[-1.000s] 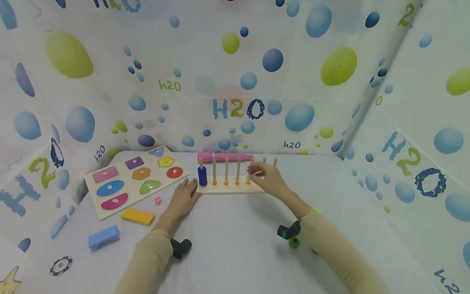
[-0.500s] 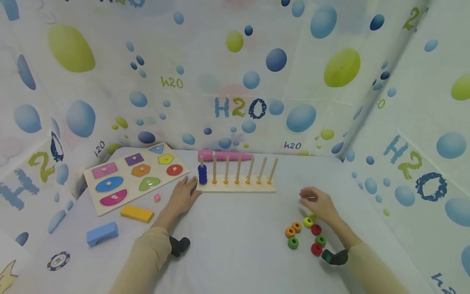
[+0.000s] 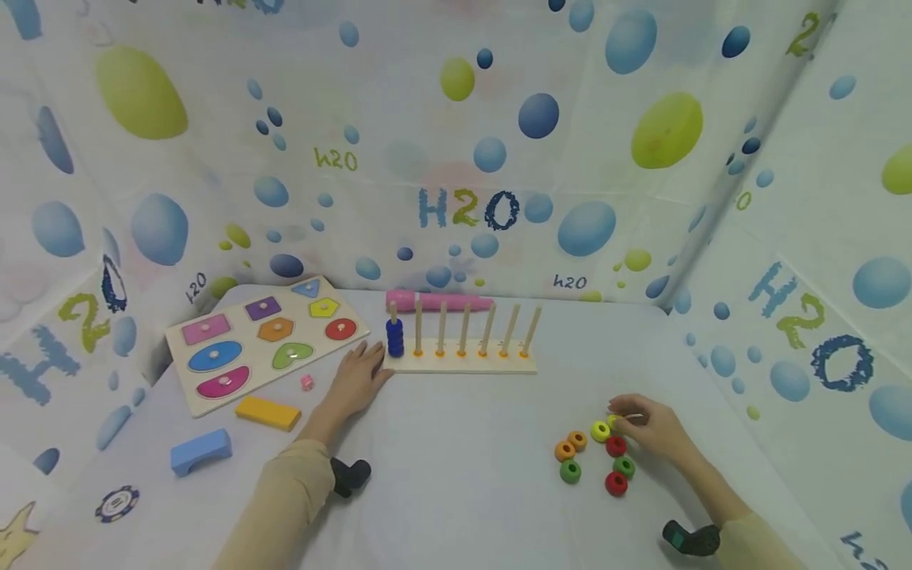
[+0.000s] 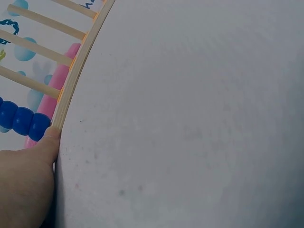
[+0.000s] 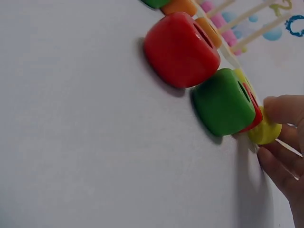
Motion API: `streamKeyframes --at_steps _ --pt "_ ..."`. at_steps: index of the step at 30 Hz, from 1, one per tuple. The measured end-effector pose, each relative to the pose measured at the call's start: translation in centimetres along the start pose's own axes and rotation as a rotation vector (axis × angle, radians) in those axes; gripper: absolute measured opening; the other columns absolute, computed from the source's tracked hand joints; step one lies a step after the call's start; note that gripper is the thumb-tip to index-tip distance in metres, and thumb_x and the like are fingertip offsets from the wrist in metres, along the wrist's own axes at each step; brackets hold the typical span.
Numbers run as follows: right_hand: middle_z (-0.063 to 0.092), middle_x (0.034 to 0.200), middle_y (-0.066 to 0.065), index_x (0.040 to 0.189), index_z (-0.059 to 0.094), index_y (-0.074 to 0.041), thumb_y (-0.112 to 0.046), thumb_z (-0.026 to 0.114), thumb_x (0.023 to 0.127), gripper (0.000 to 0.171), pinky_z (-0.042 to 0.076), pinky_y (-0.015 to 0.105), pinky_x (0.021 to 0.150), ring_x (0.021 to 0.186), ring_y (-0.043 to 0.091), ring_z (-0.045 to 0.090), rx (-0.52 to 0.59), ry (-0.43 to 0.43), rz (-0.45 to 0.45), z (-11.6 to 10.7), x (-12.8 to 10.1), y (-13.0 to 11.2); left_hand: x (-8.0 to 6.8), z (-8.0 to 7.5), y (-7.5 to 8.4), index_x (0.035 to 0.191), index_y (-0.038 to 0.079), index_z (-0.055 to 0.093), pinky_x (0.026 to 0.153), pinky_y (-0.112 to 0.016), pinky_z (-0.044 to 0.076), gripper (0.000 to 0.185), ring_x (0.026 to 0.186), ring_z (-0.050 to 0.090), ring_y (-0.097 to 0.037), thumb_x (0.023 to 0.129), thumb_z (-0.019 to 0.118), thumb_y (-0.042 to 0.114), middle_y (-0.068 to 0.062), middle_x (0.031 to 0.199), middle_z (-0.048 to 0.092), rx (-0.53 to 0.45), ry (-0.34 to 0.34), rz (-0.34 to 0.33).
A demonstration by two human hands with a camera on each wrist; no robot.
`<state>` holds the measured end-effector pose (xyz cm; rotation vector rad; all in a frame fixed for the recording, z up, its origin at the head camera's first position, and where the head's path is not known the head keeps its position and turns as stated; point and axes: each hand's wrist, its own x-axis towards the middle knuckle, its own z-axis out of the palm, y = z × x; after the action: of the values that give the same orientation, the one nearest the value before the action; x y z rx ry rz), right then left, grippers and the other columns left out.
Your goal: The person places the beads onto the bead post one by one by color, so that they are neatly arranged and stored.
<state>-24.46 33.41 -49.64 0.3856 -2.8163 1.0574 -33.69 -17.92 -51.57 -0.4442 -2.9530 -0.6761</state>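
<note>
My left hand (image 3: 355,376) rests at the left end of a wooden peg board (image 3: 463,365), its thumb touching the board's front edge in the left wrist view. Blue beads (image 3: 395,339) are stacked on the leftmost peg; the other pegs are bare. At the right, my right hand (image 3: 654,427) pinches a yellow bead (image 5: 266,131) between thumb and fingers, low over the table. Around it lie another yellow bead (image 3: 600,431), two red beads (image 5: 181,51), two green beads (image 5: 223,102) and two orange beads (image 3: 565,451).
A shape puzzle board (image 3: 251,388) lies at the left. Nearer are a pink die (image 3: 306,383), a yellow block (image 3: 267,413), a blue arched block (image 3: 201,452) and a poker chip (image 3: 117,504). Behind the peg board lies a pink baton-like toy (image 3: 442,302), before the patterned backdrop (image 3: 399,95).
My right hand has left the pegs, moved right and toward me, and come down on the yellow bead. The left hand has stayed at the peg board.
</note>
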Motion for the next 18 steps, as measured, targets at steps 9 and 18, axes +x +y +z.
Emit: streamKeyframes --at_steps 9,18 --pt "0.067 0.106 0.007 0.115 0.061 -0.007 -0.016 0.072 0.085 0.033 0.057 0.032 0.080 0.097 0.026 0.064 -0.014 0.026 0.017 0.0 0.4 -0.6 0.1 -0.2 0.3 0.140 -0.004 0.040 0.115 -0.053 0.012 0.057 0.138 0.019 -0.041 0.098 0.052 0.032 -0.020 0.146 0.037 0.005 0.023 0.014" --pt "0.065 0.111 0.005 0.118 0.059 -0.006 -0.012 0.070 0.086 0.034 0.054 0.034 0.087 0.102 0.021 0.061 0.135 0.093 -0.114 2.4 6.0 -5.8 -0.2 -0.1 0.3 0.140 -0.004 0.040 0.114 -0.054 0.013 0.057 0.138 0.019 -0.041 0.097 0.052 0.031 -0.020 0.146 0.037 -0.004 0.018 0.015"
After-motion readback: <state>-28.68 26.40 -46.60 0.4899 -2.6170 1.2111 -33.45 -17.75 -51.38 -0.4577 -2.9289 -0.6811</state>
